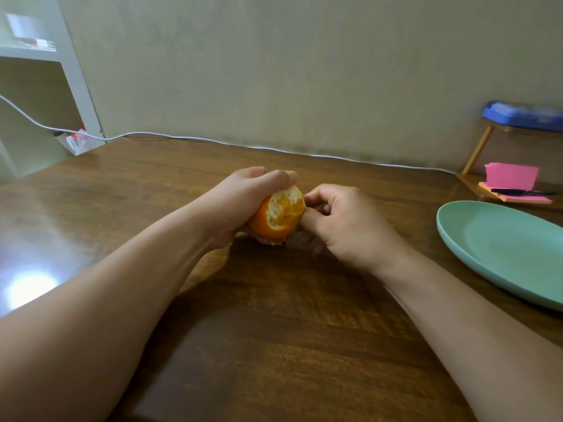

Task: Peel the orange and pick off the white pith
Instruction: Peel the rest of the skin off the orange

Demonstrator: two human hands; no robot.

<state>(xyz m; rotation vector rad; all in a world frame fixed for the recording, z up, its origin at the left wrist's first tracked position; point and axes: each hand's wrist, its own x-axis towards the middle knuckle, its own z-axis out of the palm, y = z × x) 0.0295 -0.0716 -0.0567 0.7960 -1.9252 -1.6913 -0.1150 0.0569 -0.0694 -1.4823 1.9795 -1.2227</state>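
Right, I have the left hand (243, 202) wrapped over the small round orange (274, 222), part peeled. Its fingers (274, 178) are curled across the top and grip the fruit just above the dark brown wooden desk (274, 315). The patch facing me is stripped, showing pale pith and flesh. Bright rind covers the lower side and the part under the left palm.

The right hand (341, 220) meets the fruit on the side opposite the left palm. Its fingers (316, 196) are curled in tight, and the thumb tip presses against the torn edge of the rind. I read that as a pinch on the rind's edge, though the contact itself is hidden behind the thumb.

I judge this to be the peeling step, with much of the rind left to lift and the pith not yet started. The next move calls for drawing that torn edge away from the left fingers in a strip. The left grip should turn the fruit to feed fresh rind towards the right fingers, loosely enough not to crush the segments.

A wide pale-green round plate (502, 248) lies well apart, out beyond the right fingers. It looks a likely place for scraps.
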